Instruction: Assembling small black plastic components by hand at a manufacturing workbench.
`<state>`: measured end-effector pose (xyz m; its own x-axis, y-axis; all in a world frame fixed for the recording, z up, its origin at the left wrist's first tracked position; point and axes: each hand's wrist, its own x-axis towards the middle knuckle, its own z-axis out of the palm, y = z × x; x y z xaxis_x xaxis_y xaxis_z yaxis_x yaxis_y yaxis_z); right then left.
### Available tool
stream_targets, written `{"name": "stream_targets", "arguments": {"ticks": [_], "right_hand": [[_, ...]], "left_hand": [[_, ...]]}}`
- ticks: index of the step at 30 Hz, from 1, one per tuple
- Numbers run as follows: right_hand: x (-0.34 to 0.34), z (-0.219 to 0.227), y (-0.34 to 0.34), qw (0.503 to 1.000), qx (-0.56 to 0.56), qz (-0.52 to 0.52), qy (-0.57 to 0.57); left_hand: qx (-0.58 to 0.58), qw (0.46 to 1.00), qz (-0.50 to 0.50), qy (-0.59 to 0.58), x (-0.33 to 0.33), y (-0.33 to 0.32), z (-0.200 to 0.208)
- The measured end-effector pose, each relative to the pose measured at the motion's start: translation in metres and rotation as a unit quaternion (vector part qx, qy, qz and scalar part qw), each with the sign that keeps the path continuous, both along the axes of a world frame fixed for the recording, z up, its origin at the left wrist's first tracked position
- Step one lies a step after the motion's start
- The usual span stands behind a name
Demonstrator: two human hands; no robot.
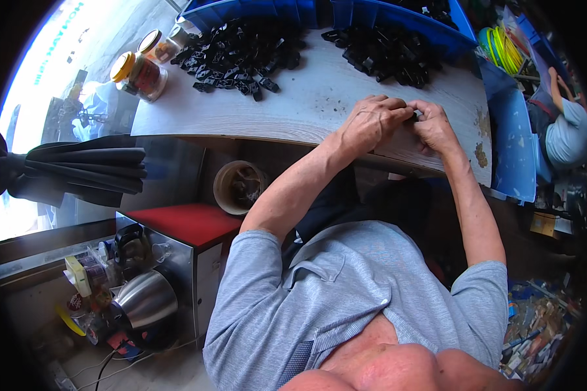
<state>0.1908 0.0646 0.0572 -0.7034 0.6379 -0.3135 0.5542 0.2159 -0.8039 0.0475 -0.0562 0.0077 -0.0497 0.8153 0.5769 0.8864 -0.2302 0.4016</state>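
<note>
Over the front right part of the pale wooden table, my two hands meet fingertip to fingertip. My left hand is closed, its fingers bent in a pinch. My right hand pinches from the other side, thumb and forefinger curled together. Between them shows a bit of a small black part; most of it is covered by the fingers, so its exact kind cannot be made out. Beyond the hands lies a heap of small black plastic parts. A second heap of black plastic parts is farther left.
Blue bins line the table's far edge, and a light-blue bin stands at its right. Two lidded jars sit at the left. Below are a bucket, a red-topped cabinet and a steel kettle. Another person is at far right.
</note>
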Motion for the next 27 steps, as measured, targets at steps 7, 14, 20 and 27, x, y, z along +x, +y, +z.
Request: {"name": "stream_targets", "arguments": {"ticks": [7, 14, 20, 27], "right_hand": [[0.002, 0.003, 0.002, 1.000, 0.004, 0.004, -0.016], [0.002, 0.000, 0.002, 1.000, 0.006, -0.004, -0.021], [0.004, -0.004, 0.005, 1.000, 0.012, 0.007, -0.012], [0.001, -0.001, -0.002, 0.999, 0.040, 0.011, -0.024]], "left_hand": [[-0.011, 0.999, -0.010, 0.031, -0.004, 0.003, -0.005], [-0.070, 0.995, 0.011, 0.064, 0.002, -0.006, 0.001], [-0.088, 0.991, 0.056, 0.086, 0.014, -0.014, 0.004], [-0.124, 0.983, 0.071, 0.117, 0.014, -0.017, 0.003]]}}
